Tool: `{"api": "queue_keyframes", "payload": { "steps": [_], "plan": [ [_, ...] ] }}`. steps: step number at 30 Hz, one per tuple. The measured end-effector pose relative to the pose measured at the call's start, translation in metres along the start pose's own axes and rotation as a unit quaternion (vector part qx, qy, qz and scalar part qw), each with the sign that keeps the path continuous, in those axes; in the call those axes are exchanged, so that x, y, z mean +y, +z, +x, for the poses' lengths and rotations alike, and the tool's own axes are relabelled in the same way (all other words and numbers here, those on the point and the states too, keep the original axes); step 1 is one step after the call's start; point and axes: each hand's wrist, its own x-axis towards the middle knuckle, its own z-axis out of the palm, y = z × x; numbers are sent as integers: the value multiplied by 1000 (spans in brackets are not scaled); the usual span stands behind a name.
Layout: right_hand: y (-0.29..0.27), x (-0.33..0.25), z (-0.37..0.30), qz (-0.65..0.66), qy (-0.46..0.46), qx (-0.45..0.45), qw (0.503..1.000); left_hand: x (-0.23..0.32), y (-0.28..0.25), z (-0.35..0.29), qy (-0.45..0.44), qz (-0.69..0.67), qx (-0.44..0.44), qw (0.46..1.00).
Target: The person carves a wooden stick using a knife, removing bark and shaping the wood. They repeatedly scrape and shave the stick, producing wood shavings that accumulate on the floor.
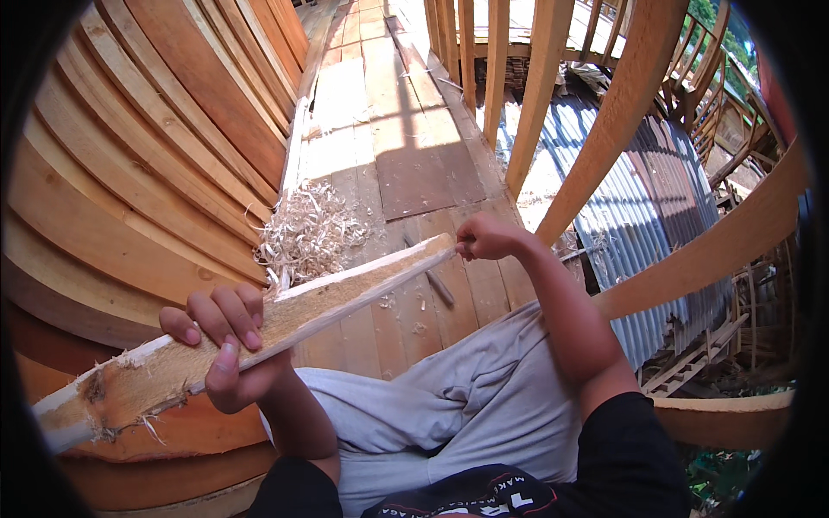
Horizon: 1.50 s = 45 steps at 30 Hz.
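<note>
A long wooden board (302,312) lies slantwise across my front, its rough tan face bordered by paler strips along the edges. Its near left end has a dark knot and frayed fibres. My left hand (226,345) is closed around the board toward that end, fingers over the far edge and thumb on the near side. At the other end, my right hand (488,237) is closed in a pinch at the board's narrow corner. Beneath the board, a dark slender rod (440,289) rests on the planks, partly hidden.
Curly wood shavings (313,229) are heaped by the left wall of upright planks (147,173). The plank floor (345,177) runs ahead, with a brown panel (427,177) set on it. Wooden railing posts (540,86) stand on the right, above a corrugated metal roof (626,224).
</note>
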Motion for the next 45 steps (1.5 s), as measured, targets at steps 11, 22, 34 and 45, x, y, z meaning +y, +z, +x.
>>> {"api": "queue_keyframes", "payload": {
  "steps": [11,22,34,45],
  "plan": [
    [-16,36,7,324,-86,1,942,1,-2,0,55,-2,4,998],
    [-10,-7,-5,-70,32,106,991,-12,0,-5,10,22,24,999],
    [22,-18,8,-161,50,-57,984,-19,0,-7,-37,7,-7,999],
    [32,-8,25,-138,11,38,990,-18,-8,-4,-19,21,19,999]
  ]
}}
